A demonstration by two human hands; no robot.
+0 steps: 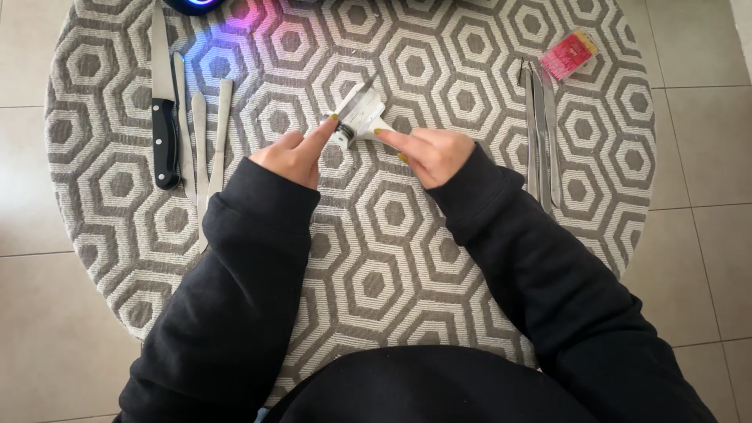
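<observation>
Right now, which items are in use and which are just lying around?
In hand:
left hand, right hand
small white sharpener with a blade in it

Lying about:
black-handled knife
knives on the left
knives on the right
red packet

The fingers partly hide a small white sharpener.
</observation>
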